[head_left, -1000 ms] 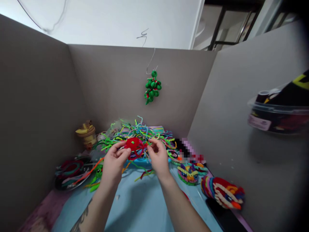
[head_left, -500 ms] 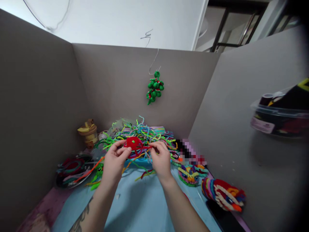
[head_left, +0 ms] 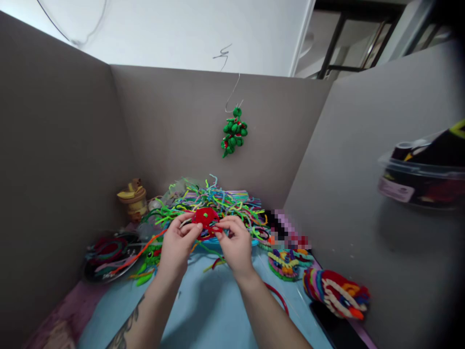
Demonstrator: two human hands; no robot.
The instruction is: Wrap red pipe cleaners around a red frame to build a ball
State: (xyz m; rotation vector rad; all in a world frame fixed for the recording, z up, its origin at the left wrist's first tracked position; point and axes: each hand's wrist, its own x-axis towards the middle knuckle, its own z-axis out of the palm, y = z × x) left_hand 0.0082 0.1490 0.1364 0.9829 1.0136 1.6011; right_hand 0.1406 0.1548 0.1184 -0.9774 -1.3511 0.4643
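Observation:
Both hands are raised over the light blue table top [head_left: 207, 315]. My left hand [head_left: 177, 246] pinches the left side of a small red pipe-cleaner piece [head_left: 205, 218] with a green dot in its middle. My right hand [head_left: 234, 245] pinches its right side, fingers curled on a red strand. Right behind the hands lies a big heap of loose pipe cleaners [head_left: 214, 199] in green, blue and other colours.
Grey partition walls enclose the desk on three sides. A green and red pipe-cleaner ornament [head_left: 233, 135] hangs on the back wall. A yellow figure [head_left: 132, 198] and a dark dish of strands [head_left: 107, 257] sit left. Woven colourful pieces [head_left: 336, 290] lie right. A clear plastic tub [head_left: 423, 177] is far right.
The hands have drawn closer together, with the right hand sliding left toward the red piece. The red piece has shifted a little to the right.

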